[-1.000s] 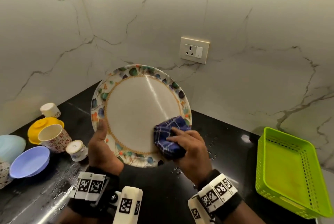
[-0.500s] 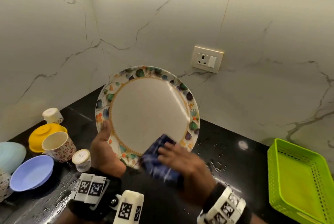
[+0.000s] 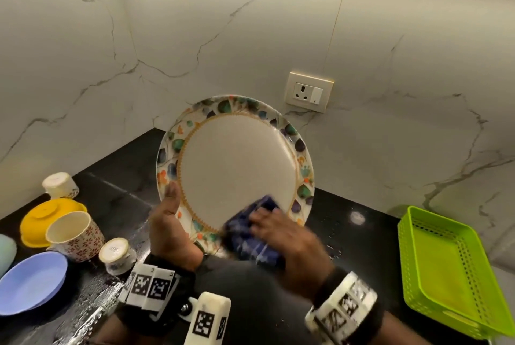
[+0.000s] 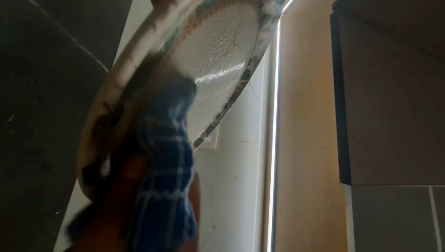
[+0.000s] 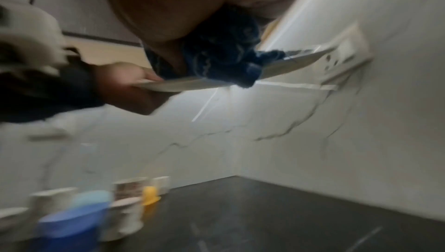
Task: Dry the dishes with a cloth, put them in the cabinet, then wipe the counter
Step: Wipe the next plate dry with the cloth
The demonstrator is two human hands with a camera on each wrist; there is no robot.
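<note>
A large white plate (image 3: 237, 166) with a leaf-patterned rim is held tilted above the black counter (image 3: 348, 247). My left hand (image 3: 170, 222) grips its lower left rim, thumb on the front. My right hand (image 3: 281, 233) presses a bunched blue checked cloth (image 3: 250, 236) against the plate's lower right part. In the left wrist view the plate (image 4: 216, 43) shows water droplets, with the cloth (image 4: 168, 161) below them. In the right wrist view the cloth (image 5: 224, 50) sits on the plate (image 5: 289, 64), seen edge-on and blurred.
Left on the wet counter stand a patterned mug (image 3: 73, 236), two upturned small cups (image 3: 60, 184) (image 3: 115, 252), a yellow bowl (image 3: 48, 219), a blue bowl (image 3: 30, 280) and a pale blue dish (image 3: 5, 252). A green plastic basket (image 3: 446, 269) sits at right. A wall socket (image 3: 309, 92) is behind the plate.
The right hand with the cloth slid down from the plate's right rim to its bottom edge, then back toward the lower right. The plate stays in the left hand.
</note>
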